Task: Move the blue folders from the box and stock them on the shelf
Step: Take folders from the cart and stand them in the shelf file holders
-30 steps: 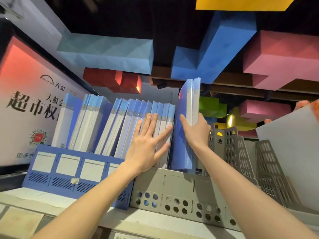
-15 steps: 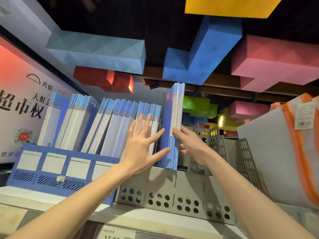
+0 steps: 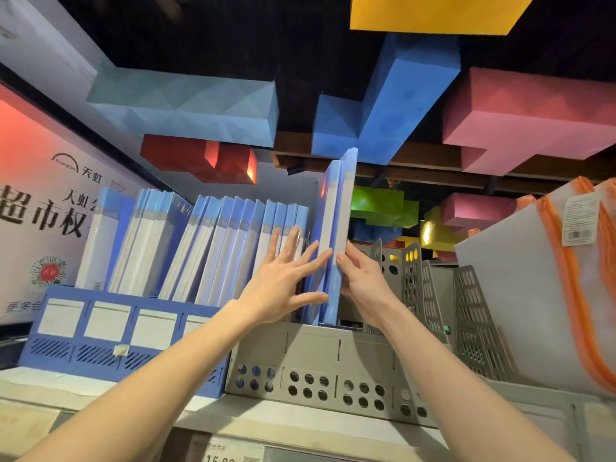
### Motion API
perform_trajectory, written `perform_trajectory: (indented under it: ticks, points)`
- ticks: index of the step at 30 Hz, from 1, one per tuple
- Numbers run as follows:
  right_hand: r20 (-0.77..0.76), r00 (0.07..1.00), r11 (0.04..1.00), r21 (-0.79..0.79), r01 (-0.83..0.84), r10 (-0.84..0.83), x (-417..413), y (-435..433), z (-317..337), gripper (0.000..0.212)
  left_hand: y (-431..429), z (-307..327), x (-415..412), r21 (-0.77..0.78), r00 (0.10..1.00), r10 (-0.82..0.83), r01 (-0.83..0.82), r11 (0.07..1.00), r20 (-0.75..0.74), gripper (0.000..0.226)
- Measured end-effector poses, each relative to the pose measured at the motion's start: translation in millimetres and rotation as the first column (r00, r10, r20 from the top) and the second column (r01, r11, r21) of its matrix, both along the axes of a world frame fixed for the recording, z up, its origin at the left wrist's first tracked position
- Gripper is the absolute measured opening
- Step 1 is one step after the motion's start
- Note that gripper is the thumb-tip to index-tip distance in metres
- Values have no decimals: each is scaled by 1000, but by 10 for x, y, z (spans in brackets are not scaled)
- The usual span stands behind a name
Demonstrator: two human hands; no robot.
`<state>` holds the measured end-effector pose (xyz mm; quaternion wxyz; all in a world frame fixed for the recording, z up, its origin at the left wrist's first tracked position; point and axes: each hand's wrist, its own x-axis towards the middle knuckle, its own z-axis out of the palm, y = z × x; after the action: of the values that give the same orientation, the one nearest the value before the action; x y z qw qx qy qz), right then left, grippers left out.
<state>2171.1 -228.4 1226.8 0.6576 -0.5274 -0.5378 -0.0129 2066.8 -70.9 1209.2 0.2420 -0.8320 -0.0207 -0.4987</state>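
Observation:
Two blue folders [image 3: 336, 225] stand upright in the grey file rack [image 3: 316, 348] on the shelf [image 3: 300, 425], taller than their neighbours. My right hand [image 3: 361, 285] holds their right edge, fingers wrapped on the spine. My left hand [image 3: 283, 281] is spread flat, pressing the row of blue folders [image 3: 213, 248] to the left and touching the upright pair. The row leans left across the blue file rack [image 3: 110, 331] and the grey one. The box is out of view.
Empty grey rack dividers [image 3: 433, 295] stand to the right of the hands. A white pouch with orange trim [image 3: 550, 288] leans at far right. A poster [image 3: 36, 208] covers the left wall. Coloured foam blocks [image 3: 383, 105] hang overhead. A price tag [image 3: 230, 451] sits on the shelf's front edge.
The two folders have gone lower into the grey rack and closer to the row. My right hand slid from their front edge to their right side; my left hand stayed pressed on the row.

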Motion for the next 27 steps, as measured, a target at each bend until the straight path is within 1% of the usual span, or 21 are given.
perform_trajectory:
  ticks: [2,5,8,10,12,15,18,20,24,26,27]
  points:
    - [-2,1000,1000,13,18,-17,-11,54,-38,41,37,-16,26,34,999,-6,4,999,41,81]
    - [3,1000,999,-26,31,-30,11,104,-124,39,73,-31,21,15,995,-64,63,998,81,66]
    - [-28,1000,998,-60,-8,6,0,104,-209,34,70,-100,6,-1,990,-125,125,992,63,59]
    - [-34,999,996,-93,-6,3,19,107,-251,31,53,-162,-2,-56,982,-183,185,981,50,56]
    - [-33,999,987,-163,-4,-2,44,82,-269,30,48,-211,-19,-96,971,-232,237,967,59,50]
    - [-30,999,951,-308,-32,24,33,8,-291,32,81,-296,-39,-93,962,-260,268,959,89,41]
    - [-41,999,932,-360,-40,27,8,-45,-292,28,100,-372,-33,-102,957,-269,280,955,113,37]
    - [-14,1000,929,-369,-12,8,-28,-56,-280,27,103,-384,-43,-114,950,-280,296,948,138,36]
    - [-55,998,956,-293,-9,-8,-59,-2,-313,34,85,-404,-66,-145,961,-259,272,951,101,61]
    - [-31,999,958,-287,11,-21,-68,19,-340,43,76,-430,-64,-169,957,-271,285,944,99,60]
    - [-26,999,961,-275,22,-31,-79,21,-350,41,73,-435,-62,-186,953,-283,300,936,111,59]
